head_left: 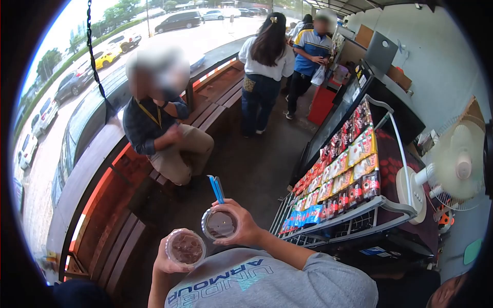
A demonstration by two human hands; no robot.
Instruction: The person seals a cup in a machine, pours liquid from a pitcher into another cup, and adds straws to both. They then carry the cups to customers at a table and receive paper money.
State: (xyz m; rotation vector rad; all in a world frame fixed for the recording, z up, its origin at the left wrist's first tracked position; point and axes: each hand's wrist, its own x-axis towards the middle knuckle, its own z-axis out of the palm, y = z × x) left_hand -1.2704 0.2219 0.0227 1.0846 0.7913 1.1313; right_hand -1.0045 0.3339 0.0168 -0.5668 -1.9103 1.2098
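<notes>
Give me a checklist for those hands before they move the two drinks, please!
1. Left hand holding a cup: ok.
2. Right hand holding the other cup: ok.
3. Blue straws in the drinks: not ok, they poke up beside the right hand's cup.
4. Lids pressed tight: cannot tell.
5. Way ahead free of people: not ok, a person in white stands there.
6. Floor dry: cannot tell, too dark.

Snack shop with packet rack (339, 177)
</notes>
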